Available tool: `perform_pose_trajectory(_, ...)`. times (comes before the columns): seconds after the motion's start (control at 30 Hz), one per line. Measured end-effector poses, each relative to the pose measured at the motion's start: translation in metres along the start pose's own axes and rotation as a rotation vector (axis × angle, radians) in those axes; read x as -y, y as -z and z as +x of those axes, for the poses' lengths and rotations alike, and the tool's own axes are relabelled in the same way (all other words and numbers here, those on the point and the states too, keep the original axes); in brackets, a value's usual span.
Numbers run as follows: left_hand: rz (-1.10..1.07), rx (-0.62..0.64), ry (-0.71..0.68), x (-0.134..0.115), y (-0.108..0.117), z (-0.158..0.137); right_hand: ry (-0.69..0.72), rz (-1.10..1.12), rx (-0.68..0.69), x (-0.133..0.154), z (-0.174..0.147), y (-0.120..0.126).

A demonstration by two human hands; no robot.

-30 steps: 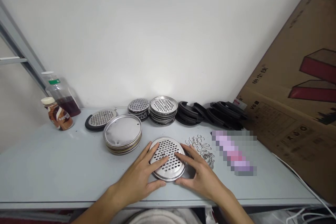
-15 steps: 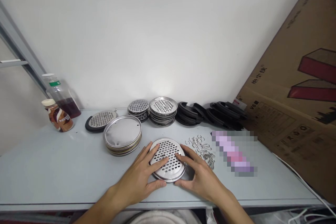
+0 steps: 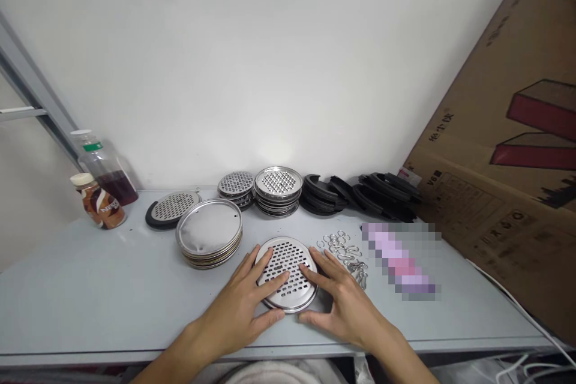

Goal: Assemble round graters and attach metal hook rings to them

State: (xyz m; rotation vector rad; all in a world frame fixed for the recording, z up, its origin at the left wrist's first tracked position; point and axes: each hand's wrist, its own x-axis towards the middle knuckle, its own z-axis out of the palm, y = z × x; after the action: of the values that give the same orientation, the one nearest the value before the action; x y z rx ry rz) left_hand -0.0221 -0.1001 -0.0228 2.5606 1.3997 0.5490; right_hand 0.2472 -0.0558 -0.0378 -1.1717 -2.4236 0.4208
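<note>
The perforated metal disc lies flat on the desk, a little in from the middle of the near edge; a second rim shows beneath its own along the near side. The left hand is spread wide over the disc's left part, fingertips on the slotted face and thumb by the near rim. The right hand is also spread, fingers on the right part and thumb just beside the near rim. Whether either hand squeezes, I cannot tell.

A strip of desktop runs between the disc and the near edge, and a broad stretch of it reaches to the left edge. Toward the back left, the stack of plain metal discs stands near the left hand. Along the far edge sit the black-edged slotted disc, two stacks of grater discs and the black curved pieces. Metal rings and clips lie just beyond the right hand, next to a pixelated purple item. The cardboard box bounds the right side; two bottles stand at the far left corner.
</note>
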Motion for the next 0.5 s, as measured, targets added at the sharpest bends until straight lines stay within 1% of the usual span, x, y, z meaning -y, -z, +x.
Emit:
perform_pose_trajectory(0.2, -0.010, -0.006, -0.008, 0.0018, -0.0002, -0.0005, -0.019, 0.058, -0.003, 0.0017, 0.0015, 0.0024)
perform_pose_trajectory(0.5, 0.000, 0.013, 0.024, 0.0017, -0.0022, -0.0005, -0.076, 0.093, 0.037, 0.0034, 0.0016, 0.0042)
